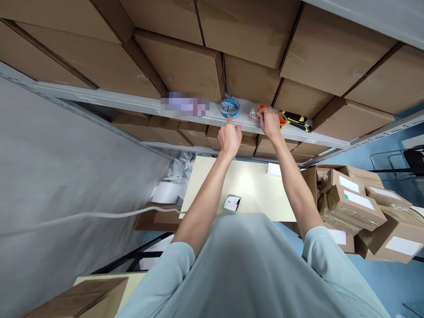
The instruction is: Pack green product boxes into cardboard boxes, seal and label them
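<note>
My left hand (229,138) reaches up to the front of a white metal shelf (243,119). Its index finger stretches out at the lower edge of a blue-and-white tape roll (229,107), and the other fingers are partly curled. To the right, my right hand (270,122) is closed on an orange ring-shaped item (282,119), partly hidden behind the fingers. A crumpled bit of clear plastic (253,113) shows by those fingertips. Black-and-yellow utility knives (300,125) lie just right of this hand.
Cardboard boxes (248,31) fill the shelf behind, with more boxes below. Beneath my arms stands a pale table (261,190) holding a small green-edged open box (232,202). Taped, labelled cartons (356,205) are piled at right. A white cable (99,215) crosses at left.
</note>
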Demonstrator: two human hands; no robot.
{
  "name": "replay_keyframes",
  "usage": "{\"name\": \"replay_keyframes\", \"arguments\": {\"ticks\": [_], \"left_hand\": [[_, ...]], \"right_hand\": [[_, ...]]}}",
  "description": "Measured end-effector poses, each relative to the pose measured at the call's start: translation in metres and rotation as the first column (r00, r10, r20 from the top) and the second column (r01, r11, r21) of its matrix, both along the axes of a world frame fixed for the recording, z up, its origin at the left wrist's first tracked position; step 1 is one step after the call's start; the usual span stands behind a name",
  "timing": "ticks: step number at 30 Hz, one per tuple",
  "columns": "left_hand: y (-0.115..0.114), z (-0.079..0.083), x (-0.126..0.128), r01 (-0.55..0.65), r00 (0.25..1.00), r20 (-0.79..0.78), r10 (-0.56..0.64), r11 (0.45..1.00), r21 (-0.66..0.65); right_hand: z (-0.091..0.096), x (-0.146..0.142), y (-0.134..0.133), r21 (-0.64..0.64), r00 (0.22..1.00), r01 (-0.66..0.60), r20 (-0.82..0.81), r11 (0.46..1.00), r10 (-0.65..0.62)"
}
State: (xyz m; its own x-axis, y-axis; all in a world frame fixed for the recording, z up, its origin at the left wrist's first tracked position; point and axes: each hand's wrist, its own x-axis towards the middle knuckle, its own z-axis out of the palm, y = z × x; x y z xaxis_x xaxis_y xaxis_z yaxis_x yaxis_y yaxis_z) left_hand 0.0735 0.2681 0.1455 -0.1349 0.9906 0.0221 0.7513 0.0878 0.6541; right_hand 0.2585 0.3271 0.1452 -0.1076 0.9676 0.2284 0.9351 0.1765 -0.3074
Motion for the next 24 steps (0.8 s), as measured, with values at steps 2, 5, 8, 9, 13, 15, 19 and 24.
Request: {"name": "replay_keyframes", "arguments": {"ticks": [2,5,8,9,13,15,19,24], "left_hand": [[-0.014,-0.005,-0.013,0.054,0.998,0.017,-0.054,0.998,-0.024],[-0.045,-0.022,-0.030,0.126,0.991,0.048,-0.122,0.990,-0.071],[-0.079,-0.043,-0.042,0.137,0.989,0.075,-0.129,0.983,-0.125],[-0.089,-0.049,-0.046,0.133,0.989,0.078,-0.123,0.981,-0.143],[-0.121,-0.068,-0.057,0.109,0.992,0.078,-0.096,0.975,-0.196],[-0.130,-0.074,-0.062,0.106,0.993,0.079,-0.090,0.971,-0.216],[-0.142,-0.081,-0.073,0.107,0.993,0.078,-0.091,0.968,-0.229],[-0.153,-0.087,-0.085,0.102,0.994,0.068,-0.089,0.970,-0.221]], "right_hand": [[0.004,0.003,0.001,-0.010,0.999,0.002,-0.047,1.000,-0.002],[0.009,0.004,-0.002,0.057,0.997,0.002,-0.081,0.998,0.003],[0.011,0.003,-0.002,0.167,0.992,-0.015,-0.120,0.986,0.035],[0.012,0.003,-0.001,0.186,0.990,0.000,-0.138,0.983,0.026],[0.024,0.001,0.009,0.171,0.983,0.115,-0.160,0.979,-0.087],[0.035,-0.001,0.010,0.138,0.981,0.161,-0.132,0.977,-0.143],[0.062,-0.011,-0.002,0.089,0.982,0.190,-0.026,0.978,-0.188],[0.083,-0.019,-0.020,0.069,0.982,0.161,0.089,0.985,-0.167]]}}
